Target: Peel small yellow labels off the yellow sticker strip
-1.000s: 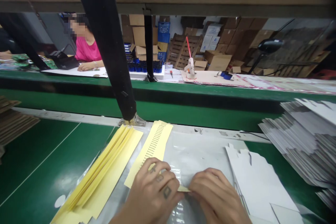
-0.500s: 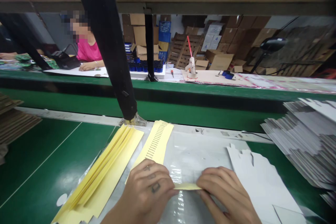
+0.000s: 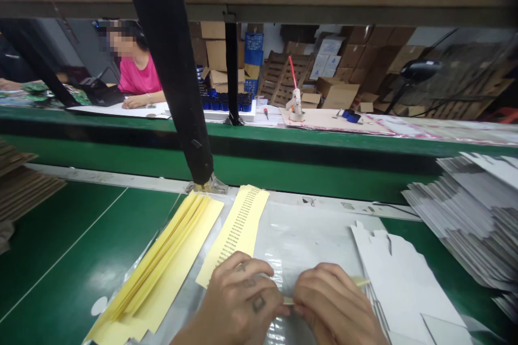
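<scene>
My left hand [image 3: 238, 302] and my right hand [image 3: 334, 307] are close together at the bottom of the view, fingers curled. Both pinch a narrow yellow paper strip [image 3: 360, 282], which shows in the gap between them and past my right fingers. Just above my left hand lies a pale yellow sheet with rows of small black print [image 3: 238, 232], its lower end under my hand. Further left is a fanned stack of yellow strips [image 3: 157, 264]. Both hands rest over a clear plastic film [image 3: 311, 242]. A white die-cut card [image 3: 404, 285] lies beside my right hand.
A tall stack of grey-edged die-cut cards [image 3: 465, 215] stands at right, and stacked corrugated sheets [image 3: 20, 188] at left. The green bench [image 3: 68, 248] is crossed by a black post [image 3: 174, 64]. Beyond it, a co-worker in a pink top [image 3: 137, 78] sits at another bench.
My hands have drawn closer together and curled over the yellow strip. Its end now sticks out to the right past my right fingers, towards the white card.
</scene>
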`<state>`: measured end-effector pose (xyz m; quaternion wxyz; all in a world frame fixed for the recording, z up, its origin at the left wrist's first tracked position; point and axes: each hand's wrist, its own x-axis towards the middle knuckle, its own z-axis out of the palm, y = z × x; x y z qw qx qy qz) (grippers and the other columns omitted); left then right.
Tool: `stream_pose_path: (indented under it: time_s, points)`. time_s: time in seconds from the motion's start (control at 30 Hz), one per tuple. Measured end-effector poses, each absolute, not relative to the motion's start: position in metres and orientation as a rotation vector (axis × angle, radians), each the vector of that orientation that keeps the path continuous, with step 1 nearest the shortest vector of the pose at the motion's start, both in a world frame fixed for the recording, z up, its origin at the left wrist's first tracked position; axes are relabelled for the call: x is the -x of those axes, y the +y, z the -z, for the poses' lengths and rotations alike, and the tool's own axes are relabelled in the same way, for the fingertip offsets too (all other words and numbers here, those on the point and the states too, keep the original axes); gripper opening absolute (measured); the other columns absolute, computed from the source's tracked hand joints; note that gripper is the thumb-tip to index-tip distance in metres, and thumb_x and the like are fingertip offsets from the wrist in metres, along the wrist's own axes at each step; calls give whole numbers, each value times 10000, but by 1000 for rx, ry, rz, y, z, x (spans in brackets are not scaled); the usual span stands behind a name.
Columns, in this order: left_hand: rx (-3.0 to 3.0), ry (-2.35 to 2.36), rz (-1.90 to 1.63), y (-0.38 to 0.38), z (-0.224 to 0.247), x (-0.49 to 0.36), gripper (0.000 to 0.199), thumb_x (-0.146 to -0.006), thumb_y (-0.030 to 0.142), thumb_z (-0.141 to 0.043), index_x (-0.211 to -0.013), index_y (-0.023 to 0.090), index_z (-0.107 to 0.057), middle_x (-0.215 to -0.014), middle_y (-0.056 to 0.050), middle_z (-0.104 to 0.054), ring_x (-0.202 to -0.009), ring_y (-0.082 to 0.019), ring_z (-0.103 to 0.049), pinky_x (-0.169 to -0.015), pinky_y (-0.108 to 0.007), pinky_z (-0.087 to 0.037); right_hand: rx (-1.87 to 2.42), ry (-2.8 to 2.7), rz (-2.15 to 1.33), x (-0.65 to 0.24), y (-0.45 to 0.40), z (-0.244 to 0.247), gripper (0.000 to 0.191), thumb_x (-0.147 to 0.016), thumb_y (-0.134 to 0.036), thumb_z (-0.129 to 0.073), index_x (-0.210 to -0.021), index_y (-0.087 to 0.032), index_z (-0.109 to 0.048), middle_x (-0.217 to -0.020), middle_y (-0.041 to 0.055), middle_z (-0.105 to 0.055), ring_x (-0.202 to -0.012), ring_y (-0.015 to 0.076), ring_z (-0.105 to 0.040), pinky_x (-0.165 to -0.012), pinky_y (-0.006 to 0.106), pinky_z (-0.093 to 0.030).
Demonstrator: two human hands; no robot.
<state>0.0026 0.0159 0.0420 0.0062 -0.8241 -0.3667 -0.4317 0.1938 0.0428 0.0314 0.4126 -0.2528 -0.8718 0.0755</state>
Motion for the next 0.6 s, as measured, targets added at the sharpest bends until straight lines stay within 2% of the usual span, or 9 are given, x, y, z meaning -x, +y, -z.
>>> stream_pose_path:
  time_s: [0.17, 0.33, 0.53, 0.6]
  points:
    - [2664, -1255, 1395, 17, -46, 3, 44, -890, 164, -667, -885, 149, -626, -783, 1, -706, -808, -173, -665, -704, -307, -520, 691, -2161, -284, -200, 42, -31, 165, -882, -39, -496, -849, -197, -533, -719, 5, -586, -662, 140, -543, -657, 313, -422]
    - [2688, -1363, 1743, 18, -49, 9, 137, -836, 174, -735, -937, 164, -644, -824, -33, -704, -801, -172, -657, -714, -293, -554, 776, -2133, -364, -208, 38, -39, 145, -890, -68, -523, -855, -208, -531, -734, 11, -579, -692, 158, -556, -646, 306, -445]
    - [2697, -1392, 1817, 15, -50, 9, 93, -818, 105, -735, -810, 157, -658, -709, -37, -705, -695, -164, -657, -630, -263, -549, 781, -2214, -328, -215, 40, -47, 121, -874, -100, -589, -881, -212, -546, -769, 12, -620, -733, 150, -612, -674, 266, -509]
    - [2666, -1379, 1768, 15, -52, 9, 112, -811, 108, -745, -803, 166, -650, -693, -24, -716, -665, -160, -657, -614, -260, -547, 774, -2217, -222, -213, 40, -49, 141, -852, -166, -646, -963, -206, -568, -820, 26, -659, -773, 164, -644, -695, 263, -535]
